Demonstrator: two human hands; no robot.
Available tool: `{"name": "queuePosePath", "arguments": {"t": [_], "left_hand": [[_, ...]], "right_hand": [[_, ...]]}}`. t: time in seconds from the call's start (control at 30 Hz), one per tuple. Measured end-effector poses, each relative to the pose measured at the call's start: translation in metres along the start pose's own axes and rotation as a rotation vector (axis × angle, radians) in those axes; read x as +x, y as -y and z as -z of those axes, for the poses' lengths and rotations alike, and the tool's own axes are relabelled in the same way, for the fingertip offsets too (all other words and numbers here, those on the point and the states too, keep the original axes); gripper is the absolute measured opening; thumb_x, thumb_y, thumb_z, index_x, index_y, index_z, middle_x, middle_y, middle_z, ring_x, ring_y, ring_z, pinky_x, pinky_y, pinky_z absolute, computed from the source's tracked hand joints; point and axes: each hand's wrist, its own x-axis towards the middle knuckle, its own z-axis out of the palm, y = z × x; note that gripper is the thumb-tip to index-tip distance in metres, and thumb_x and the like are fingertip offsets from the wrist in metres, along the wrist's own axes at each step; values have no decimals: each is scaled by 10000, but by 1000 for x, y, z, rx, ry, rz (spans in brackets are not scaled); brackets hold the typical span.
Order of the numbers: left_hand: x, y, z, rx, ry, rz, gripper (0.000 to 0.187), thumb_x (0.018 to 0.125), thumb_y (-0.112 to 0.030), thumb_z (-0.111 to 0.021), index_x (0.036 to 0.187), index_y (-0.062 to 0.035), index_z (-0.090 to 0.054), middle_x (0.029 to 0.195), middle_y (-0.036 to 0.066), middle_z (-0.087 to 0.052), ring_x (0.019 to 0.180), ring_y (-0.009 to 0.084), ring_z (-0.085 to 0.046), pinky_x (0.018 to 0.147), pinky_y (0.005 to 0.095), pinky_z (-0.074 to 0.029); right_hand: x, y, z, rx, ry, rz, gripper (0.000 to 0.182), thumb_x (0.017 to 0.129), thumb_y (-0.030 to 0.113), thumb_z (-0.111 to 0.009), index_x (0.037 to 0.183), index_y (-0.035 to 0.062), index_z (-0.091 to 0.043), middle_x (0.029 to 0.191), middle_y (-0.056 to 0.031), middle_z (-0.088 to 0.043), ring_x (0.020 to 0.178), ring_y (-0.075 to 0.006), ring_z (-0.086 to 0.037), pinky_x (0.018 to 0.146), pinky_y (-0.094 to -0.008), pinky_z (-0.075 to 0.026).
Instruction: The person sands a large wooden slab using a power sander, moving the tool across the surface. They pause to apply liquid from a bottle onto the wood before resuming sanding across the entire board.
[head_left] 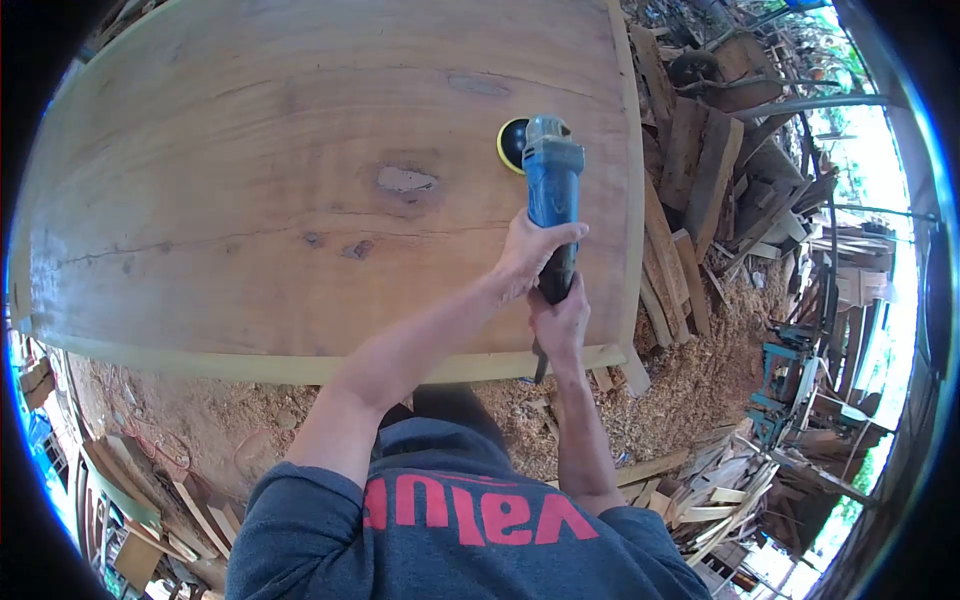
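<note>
A blue angle grinder point(552, 185) with a round black, yellow-edged pad point(513, 146) is held over the right part of a large wooden slab point(250, 180). The pad appears to rest on the wood, though the head of the tool partly covers it. My left hand point(532, 248) is closed round the middle of the grinder's body, thumb across the top. Behind it, my right hand point(562, 318) grips the dark rear end, its fingers partly hidden. A dark cord point(540, 365) hangs below the right hand. Cracks, knots and a pale patch point(407, 179) mark the slab.
Pale edging point(632, 200) borders the slab on its right and near sides. Offcut boards point(690, 180) are heaped to the right. Wood shavings point(690, 385) cover the ground. Teal metal parts point(780, 375) stand farther right, and more planks point(150, 480) lie at lower left.
</note>
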Motion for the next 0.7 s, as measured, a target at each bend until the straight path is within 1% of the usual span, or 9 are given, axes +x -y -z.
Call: {"name": "queuePosePath", "arguments": {"t": [0.13, 0.17, 0.2, 0.27, 0.4, 0.47, 0.5, 0.57, 0.7], "left_hand": [[-48, 25, 10, -7, 14, 45, 324, 705, -173, -795, 889, -36, -566, 760, 36, -595, 652, 113, -579, 603, 284, -494], [-64, 35, 13, 11, 13, 28, 358, 715, -189, -794, 933, -36, -556, 783, 39, -597, 676, 118, -583, 630, 290, -498], [-82, 43, 15, 27, 8, 10, 393, 725, -206, -794, 978, -36, -546, 806, 42, -600, 701, 123, -586, 658, 295, -502], [-120, 56, 21, -5, 13, 60, 399, 728, -185, -794, 998, -38, -539, 841, 41, -601, 735, 120, -587, 683, 298, -504], [-190, 87, 35, -32, -15, 143, 436, 716, -175, -813, 1026, -44, -535, 894, 34, -600, 797, 117, -587, 743, 302, -502], [-219, 94, 45, -26, 1, 187, 451, 711, -176, -820, 1035, -47, -534, 907, 30, -599, 815, 116, -587, 764, 304, -500], [-230, 100, 51, -16, -1, 204, 456, 709, -181, -825, 1037, -49, -537, 904, 27, -601, 817, 116, -591, 769, 305, -500], [-243, 111, 62, -22, -15, 197, 458, 708, -180, -829, 1040, -51, -540, 903, 26, -608, 829, 118, -599, 771, 303, -500], [-244, 94, 72, -94, -4, 213, 449, 713, -174, -825, 1035, -46, -540, 903, 28, -611, 831, 118, -600, 764, 303, -501]], "right_hand": [[-55, -16, 4, -13, 13, -26, 322, 766, 118, -707, 971, -10, -494, 688, -155, -630, 572, -238, -651, 505, -367, -482], [-72, -26, 5, -10, 11, -36, 337, 762, 128, -719, 980, -9, -501, 719, -159, -639, 632, -252, -662, 560, -367, -495], [-90, -36, 6, -15, 9, -36, 337, 762, 128, -719, 980, -9, -501, 719, -159, -639, 632, -252, -662, 560, -367, -495], [-127, -54, 7, -75, -13, 1, 351, 756, 142, -731, 983, -5, -509, 748, -158, -646, 691, -265, -663, 622, -368, -501], [-202, -81, 9, -57, -8, -69, 377, 747, 158, -741, 1002, -7, -518, 771, -164, -649, 713, -277, -659, 652, -374, -499], [-234, -86, 7, -148, -45, 31, 401, 743, 177, -749, 1021, -6, -525, 813, -176, -650, 734, -269, -660, 655, -376, -498], [-248, -78, 7, -167, -8, -74, 403, 744, 179, -746, 1034, 0, -532, 855, -178, -651, 760, -262, -659, 667, -374, -497], [-265, -100, -2, -121, -12, -91, 396, 746, 179, -744, 1031, 3, -533, 857, -178, -652, 763, -264, -661, 667, -375, -497], [-264, -82, -14, -150, -14, -62, 372, 756, 178, -734, 1014, 4, -529, 813, -189, -653, 770, -286, -673, 666, -385, -495]]}}
